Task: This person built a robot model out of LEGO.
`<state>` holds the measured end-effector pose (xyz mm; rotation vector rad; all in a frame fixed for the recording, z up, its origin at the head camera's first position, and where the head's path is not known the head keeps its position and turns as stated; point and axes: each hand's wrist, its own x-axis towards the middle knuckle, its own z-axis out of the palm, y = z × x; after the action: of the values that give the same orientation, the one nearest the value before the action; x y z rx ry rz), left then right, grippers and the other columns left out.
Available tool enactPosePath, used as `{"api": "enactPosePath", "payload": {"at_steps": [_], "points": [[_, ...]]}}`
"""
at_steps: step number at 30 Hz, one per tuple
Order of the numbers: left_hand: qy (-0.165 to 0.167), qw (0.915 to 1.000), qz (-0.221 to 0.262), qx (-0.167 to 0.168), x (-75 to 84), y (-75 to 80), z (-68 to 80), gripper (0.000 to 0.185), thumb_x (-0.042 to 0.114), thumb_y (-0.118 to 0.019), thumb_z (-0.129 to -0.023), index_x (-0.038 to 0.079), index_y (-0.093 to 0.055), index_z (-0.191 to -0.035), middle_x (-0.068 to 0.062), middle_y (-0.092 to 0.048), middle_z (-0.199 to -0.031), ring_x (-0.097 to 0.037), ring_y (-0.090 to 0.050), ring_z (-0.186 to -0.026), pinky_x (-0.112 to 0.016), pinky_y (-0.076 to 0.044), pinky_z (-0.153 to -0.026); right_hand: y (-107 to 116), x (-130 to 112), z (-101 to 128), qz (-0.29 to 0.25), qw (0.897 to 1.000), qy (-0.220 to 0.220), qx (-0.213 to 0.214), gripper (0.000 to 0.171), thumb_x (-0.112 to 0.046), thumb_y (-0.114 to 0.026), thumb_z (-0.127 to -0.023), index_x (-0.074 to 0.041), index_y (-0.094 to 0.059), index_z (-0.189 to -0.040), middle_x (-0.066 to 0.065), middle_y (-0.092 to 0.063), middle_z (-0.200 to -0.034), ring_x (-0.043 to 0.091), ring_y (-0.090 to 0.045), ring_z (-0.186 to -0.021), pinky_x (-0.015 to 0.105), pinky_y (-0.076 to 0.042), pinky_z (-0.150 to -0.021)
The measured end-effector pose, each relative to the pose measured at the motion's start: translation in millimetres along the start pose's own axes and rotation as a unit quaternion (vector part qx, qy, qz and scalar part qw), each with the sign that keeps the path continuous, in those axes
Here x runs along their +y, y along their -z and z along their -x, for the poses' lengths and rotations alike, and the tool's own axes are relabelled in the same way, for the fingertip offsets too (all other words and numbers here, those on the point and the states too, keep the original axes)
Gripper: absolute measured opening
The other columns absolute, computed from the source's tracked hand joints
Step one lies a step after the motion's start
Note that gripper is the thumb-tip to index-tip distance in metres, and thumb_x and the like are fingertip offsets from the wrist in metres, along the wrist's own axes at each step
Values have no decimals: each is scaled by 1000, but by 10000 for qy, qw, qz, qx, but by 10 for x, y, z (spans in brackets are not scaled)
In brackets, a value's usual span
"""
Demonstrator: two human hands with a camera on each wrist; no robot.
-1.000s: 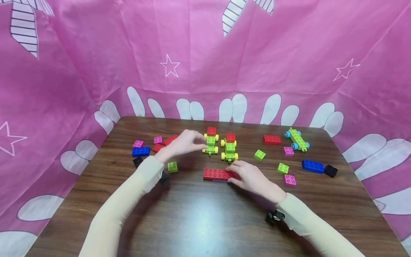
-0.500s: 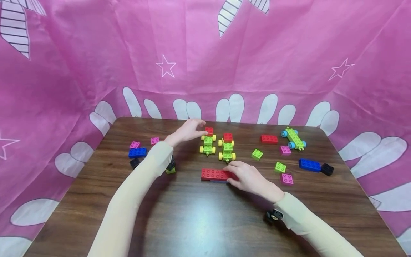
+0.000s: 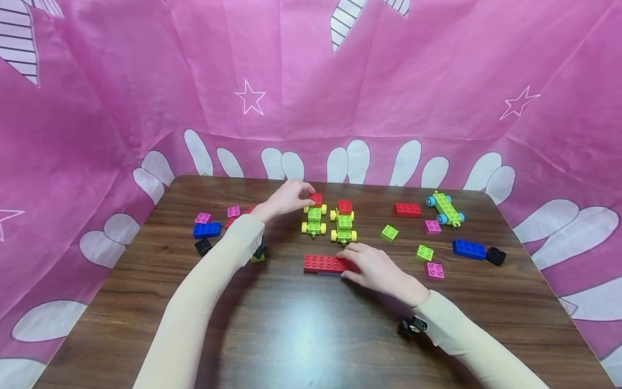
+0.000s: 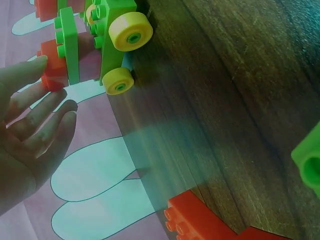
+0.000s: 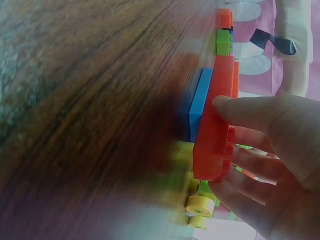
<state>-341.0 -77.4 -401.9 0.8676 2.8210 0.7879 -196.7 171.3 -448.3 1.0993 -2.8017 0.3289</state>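
Observation:
Two green cars with yellow wheels stand side by side at the table's middle back, each with a red brick on top. My left hand (image 3: 307, 193) reaches over the left car (image 3: 314, 219) and pinches its red brick (image 3: 317, 199); in the left wrist view the thumb and a finger of the left hand (image 4: 45, 80) meet on that red brick (image 4: 52, 65). My right hand (image 3: 351, 259) grips the right end of a long red brick (image 3: 322, 263). In the right wrist view the long red brick (image 5: 212, 120) lies on a blue plate (image 5: 199, 105), held between thumb and fingers of the right hand (image 5: 232, 130).
The second car (image 3: 343, 222) stands just right of the first. A green car with blue wheels (image 3: 446, 209), a red brick (image 3: 407, 209) and loose green, pink, blue and black bricks lie at the right. More bricks, among them a blue one (image 3: 206, 230), lie at the left. Pink cloth walls the table.
My left hand moved from the left car's side up and back to the red brick on top of it. The right hand stayed on the long red brick.

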Motion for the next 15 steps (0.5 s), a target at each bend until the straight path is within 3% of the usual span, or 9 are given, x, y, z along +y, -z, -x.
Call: {"api": "enactPosePath", "payload": {"at_steps": [15], "points": [[-134, 9998, -140, -84, -7, 1, 130, 36, 22, -68, -94, 4, -66, -124, -12, -71, -120, -24, -67, -113, -39, -52, -102, -22, 8, -18, 78, 9997, 192, 139, 37, -27, -81, -82, -12, -71, -114, 3, -72, -104, 16, -69, -94, 36, -60, -81]]}}
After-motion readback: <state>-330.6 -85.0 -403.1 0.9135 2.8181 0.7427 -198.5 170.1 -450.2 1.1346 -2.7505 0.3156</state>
